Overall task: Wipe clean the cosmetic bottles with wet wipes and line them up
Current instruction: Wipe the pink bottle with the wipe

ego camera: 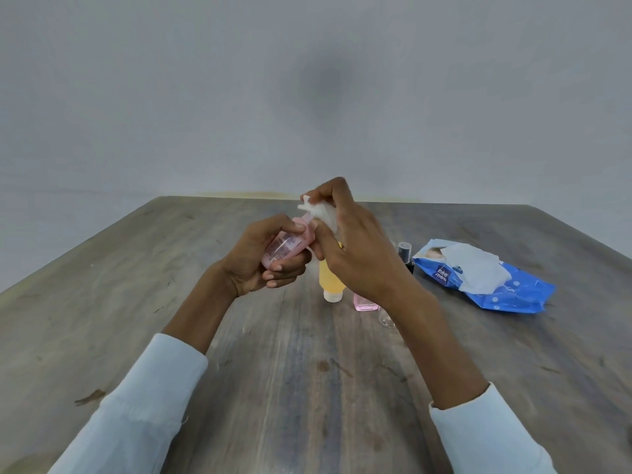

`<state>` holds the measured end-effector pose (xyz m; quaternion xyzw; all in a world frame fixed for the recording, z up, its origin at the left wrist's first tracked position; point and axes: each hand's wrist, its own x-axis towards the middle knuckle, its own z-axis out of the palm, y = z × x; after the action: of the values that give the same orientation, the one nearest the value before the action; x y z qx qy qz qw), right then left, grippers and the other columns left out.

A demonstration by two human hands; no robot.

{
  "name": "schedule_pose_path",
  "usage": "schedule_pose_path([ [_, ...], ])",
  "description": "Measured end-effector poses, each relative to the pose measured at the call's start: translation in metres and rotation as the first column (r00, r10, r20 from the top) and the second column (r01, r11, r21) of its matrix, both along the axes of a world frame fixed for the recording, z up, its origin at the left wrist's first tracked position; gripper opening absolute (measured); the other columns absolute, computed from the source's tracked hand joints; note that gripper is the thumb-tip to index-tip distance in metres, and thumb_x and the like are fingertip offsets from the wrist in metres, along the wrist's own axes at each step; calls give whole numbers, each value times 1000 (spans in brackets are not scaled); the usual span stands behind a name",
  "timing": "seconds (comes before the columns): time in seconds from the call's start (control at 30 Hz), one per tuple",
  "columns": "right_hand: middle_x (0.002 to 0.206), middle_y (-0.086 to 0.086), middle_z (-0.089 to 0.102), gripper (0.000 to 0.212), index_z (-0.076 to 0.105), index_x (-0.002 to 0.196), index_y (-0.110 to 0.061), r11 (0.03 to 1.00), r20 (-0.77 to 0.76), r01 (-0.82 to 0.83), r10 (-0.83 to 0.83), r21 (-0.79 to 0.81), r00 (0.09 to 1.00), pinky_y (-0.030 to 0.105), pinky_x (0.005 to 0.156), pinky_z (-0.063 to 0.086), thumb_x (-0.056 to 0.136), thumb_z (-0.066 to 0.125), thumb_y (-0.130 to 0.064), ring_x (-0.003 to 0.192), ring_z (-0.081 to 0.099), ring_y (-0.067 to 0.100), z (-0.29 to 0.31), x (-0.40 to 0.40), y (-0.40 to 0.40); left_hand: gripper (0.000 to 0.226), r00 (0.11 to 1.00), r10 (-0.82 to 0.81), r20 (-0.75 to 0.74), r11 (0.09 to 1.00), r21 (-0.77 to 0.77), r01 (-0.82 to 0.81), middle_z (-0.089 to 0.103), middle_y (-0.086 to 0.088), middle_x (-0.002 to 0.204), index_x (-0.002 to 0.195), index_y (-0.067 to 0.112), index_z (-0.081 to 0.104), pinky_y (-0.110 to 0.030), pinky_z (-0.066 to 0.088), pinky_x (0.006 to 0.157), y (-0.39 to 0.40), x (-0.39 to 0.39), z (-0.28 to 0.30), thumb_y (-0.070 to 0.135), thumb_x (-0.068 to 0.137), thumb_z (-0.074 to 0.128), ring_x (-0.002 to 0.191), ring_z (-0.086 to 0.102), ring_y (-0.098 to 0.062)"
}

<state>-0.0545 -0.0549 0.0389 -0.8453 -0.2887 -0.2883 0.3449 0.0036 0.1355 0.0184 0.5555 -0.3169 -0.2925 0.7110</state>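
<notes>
My left hand (254,260) grips a small pink bottle (285,248) above the table, tilted with its cap end pointing up and right. My right hand (352,244) pinches a white wet wipe (319,212) against the bottle's cap end. Under my right hand lie a yellow bottle (331,282) with a white cap, a pink bottle (365,302) and a clear bottle (387,318), each partly hidden. A dark bottle (405,254) with a black cap stands just behind my right wrist.
A blue wet-wipe pack (496,290) lies at the right on the grey wooden table (290,371), with a white wipe (473,268) pulled out on top. A pale wall rises behind the table's far edge.
</notes>
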Motion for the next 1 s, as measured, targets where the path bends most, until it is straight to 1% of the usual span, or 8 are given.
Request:
schedule_pose_path([
  [0.17, 99, -4, 76, 15, 60, 117, -18, 996, -26, -56, 55, -73, 998, 23, 91, 51, 103, 57, -14, 102, 69, 8, 14, 1, -14, 52, 990, 134, 49, 991, -21, -133, 36, -3, 45, 84, -1, 74, -24, 22, 34, -3, 1, -7, 33, 96, 37, 31, 27, -11],
  [0.27, 124, -6, 75, 34, 69, 124, -18, 981, -38, -83, 78, -176, 996, 28, 98, 53, 97, 52, -5, 116, 67, 6, 21, 7, -22, 51, 999, 41, -12, 999, 12, -41, 36, -3, 46, 94, -8, 67, -20, 25, 33, 0, 3, -8, 34, 95, 38, 32, 24, -12],
  [0.47, 123, -11, 74, 36, 76, 125, -20, 978, -94, -140, 126, -155, 988, 31, 97, 57, 97, 62, -2, 117, 67, 4, 15, 11, -26, 45, 995, -48, -92, 992, 113, 58, 36, -1, 47, 95, -4, 63, -19, 24, 33, 12, 4, -9, 30, 93, 34, 33, 22, -10],
  [0.63, 119, -12, 72, 29, 73, 124, -21, 984, -32, -122, 118, -130, 992, 27, 93, 57, 99, 64, -10, 113, 66, 6, 16, 9, -15, 47, 999, 13, 32, 992, 124, -17, 38, -2, 48, 95, -7, 67, -22, 27, 34, 20, 3, -3, 30, 93, 37, 33, 28, -8],
  [0.73, 111, -10, 72, 20, 73, 121, -22, 992, -50, -84, 80, -91, 996, 23, 84, 56, 102, 67, -21, 100, 68, 10, 15, 8, -15, 46, 963, 140, 228, 967, 179, -183, 36, -6, 49, 93, -7, 69, -22, 32, 38, 15, -3, 0, 31, 93, 43, 35, 25, -13],
  [0.83, 102, -8, 72, 16, 72, 116, -22, 998, -76, -7, 3, -58, 997, 13, 73, 47, 102, 66, -25, 90, 65, 7, 12, 9, -13, 36, 719, 363, 593, 845, 115, -522, 39, -7, 52, 81, -5, 69, -27, 31, 46, 2, -14, 0, 25, 96, 57, 43, 30, -17],
  [0.93, 88, 0, 73, 17, 69, 110, -17, 998, -184, 63, -62, -5, 981, 21, 65, 49, 104, 62, -32, 75, 67, 12, 11, 8, -10, 25, 144, 401, 905, 603, -142, -785, 41, 7, 53, 67, 12, 56, -34, 31, 50, -5, -18, -5, 26, 86, 65, 48, 35, -14],
  [1.0, 83, 2, 75, 21, 68, 108, -15, 990, -313, 40, 5, 136, 950, 30, 66, 56, 105, 61, -35, 67, 71, 15, 12, 7, -8, 18, -85, 349, 933, 507, -264, -821, 46, 8, 53, 71, 17, 60, -33, 36, 50, -4, -19, -4, 32, 80, 63, 48, 43, -17],
])
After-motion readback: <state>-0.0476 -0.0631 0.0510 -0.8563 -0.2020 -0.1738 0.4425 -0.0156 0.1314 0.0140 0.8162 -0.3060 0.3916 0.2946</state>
